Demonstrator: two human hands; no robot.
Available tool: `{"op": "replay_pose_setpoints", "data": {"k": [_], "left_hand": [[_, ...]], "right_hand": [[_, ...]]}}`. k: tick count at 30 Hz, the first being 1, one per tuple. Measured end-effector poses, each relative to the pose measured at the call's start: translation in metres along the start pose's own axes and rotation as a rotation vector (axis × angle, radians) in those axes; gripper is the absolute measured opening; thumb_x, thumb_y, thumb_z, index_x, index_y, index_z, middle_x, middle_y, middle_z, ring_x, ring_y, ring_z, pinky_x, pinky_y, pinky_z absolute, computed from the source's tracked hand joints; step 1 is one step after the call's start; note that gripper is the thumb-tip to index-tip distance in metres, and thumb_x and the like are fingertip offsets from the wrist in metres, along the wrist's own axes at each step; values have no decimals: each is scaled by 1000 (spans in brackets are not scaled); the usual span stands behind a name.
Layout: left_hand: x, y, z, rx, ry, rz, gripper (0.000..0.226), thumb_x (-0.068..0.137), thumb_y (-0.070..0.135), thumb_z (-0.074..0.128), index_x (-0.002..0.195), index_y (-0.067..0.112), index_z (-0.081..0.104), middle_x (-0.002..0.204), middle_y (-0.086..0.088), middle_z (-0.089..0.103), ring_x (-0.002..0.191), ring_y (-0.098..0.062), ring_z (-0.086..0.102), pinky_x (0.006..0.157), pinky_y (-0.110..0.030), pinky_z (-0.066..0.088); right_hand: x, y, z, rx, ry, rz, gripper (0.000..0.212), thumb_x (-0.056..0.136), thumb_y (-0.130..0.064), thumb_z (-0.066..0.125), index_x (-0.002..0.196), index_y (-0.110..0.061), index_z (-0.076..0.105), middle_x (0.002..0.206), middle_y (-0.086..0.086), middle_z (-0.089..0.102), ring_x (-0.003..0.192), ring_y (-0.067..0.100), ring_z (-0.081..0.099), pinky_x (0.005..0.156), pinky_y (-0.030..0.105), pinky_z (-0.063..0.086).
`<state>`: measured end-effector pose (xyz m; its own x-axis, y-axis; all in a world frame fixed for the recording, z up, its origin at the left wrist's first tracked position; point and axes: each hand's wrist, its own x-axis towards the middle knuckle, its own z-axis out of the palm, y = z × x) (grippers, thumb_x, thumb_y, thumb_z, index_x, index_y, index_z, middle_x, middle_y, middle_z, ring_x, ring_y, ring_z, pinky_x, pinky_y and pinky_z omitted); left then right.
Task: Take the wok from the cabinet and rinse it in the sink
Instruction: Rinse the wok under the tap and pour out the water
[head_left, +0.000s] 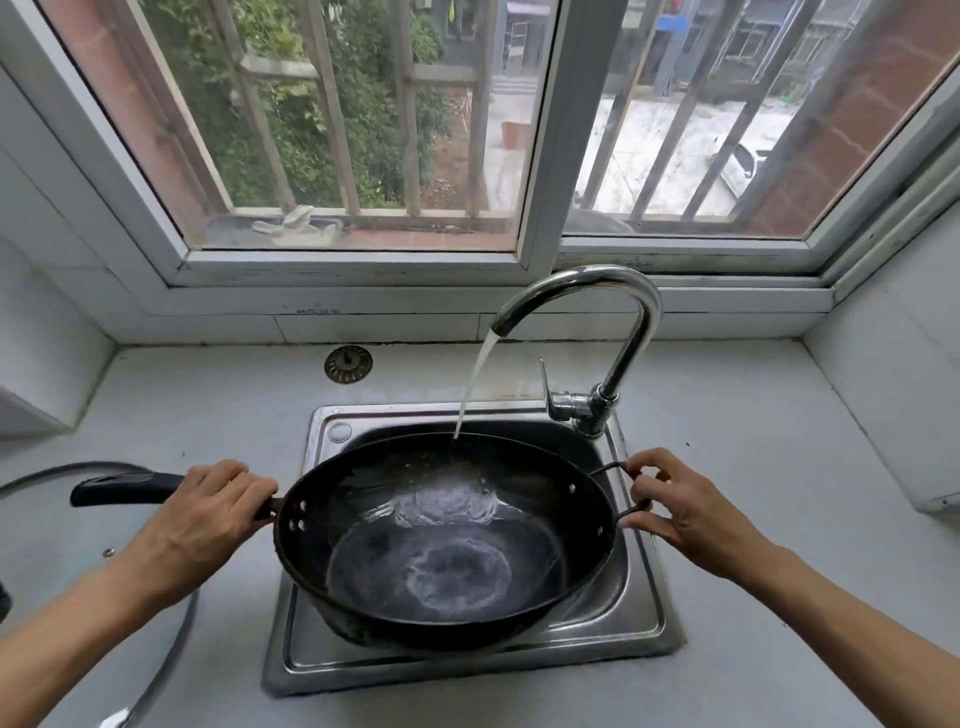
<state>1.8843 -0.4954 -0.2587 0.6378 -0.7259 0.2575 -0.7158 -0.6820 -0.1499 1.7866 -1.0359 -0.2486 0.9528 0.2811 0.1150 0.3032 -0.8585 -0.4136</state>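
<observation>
A black wok hangs over the steel sink, tilted a little toward me. My left hand is wrapped around its long black handle. My right hand grips the small wire loop handle on the opposite side. Water runs from the chrome faucet and lands on the wok's far inner wall, pooling in the bottom.
A glass lid lies on the grey counter at the left, under my left forearm. A round sink strainer sits on the counter behind the sink. The barred window spans the back wall. A white box stands at the right edge.
</observation>
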Motion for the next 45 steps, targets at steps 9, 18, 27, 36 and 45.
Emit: {"op": "replay_pose_setpoints", "data": {"k": [9,18,27,36,45], "left_hand": [[0,15,-2,22,-69,-185,31,87,30,40,103,10,56,84,-6,60,84,-33,54,67,-42,36],[11,22,8,-1,-120,-300,23,79,26,42,88,14,59,81,-3,59,83,-33,52,63,-42,33],[8,29,20,-17,-239,-332,23,76,26,43,85,16,61,80,-1,58,83,-31,51,65,-40,33],[4,32,26,-25,-289,-299,24,73,27,43,86,17,60,81,-2,57,82,-30,49,63,-38,32],[12,24,24,-113,-389,-272,39,52,18,84,80,21,58,75,2,55,71,-28,55,61,-37,37]], "right_hand": [[2,-6,13,-198,62,-51,35,80,-48,69,71,-17,55,123,2,50,107,21,55,86,30,49],[10,-11,18,-265,75,95,34,63,-31,89,67,-15,60,118,8,57,87,26,62,73,27,46],[4,-9,29,-232,-35,156,34,62,-33,90,63,-17,59,124,11,59,99,29,65,80,30,50],[8,-1,41,-209,-261,153,37,76,-38,79,64,-11,57,152,13,32,138,30,37,105,37,40],[29,-7,29,-198,-394,206,54,70,-42,82,101,-19,44,150,4,34,139,23,30,106,27,30]]}}
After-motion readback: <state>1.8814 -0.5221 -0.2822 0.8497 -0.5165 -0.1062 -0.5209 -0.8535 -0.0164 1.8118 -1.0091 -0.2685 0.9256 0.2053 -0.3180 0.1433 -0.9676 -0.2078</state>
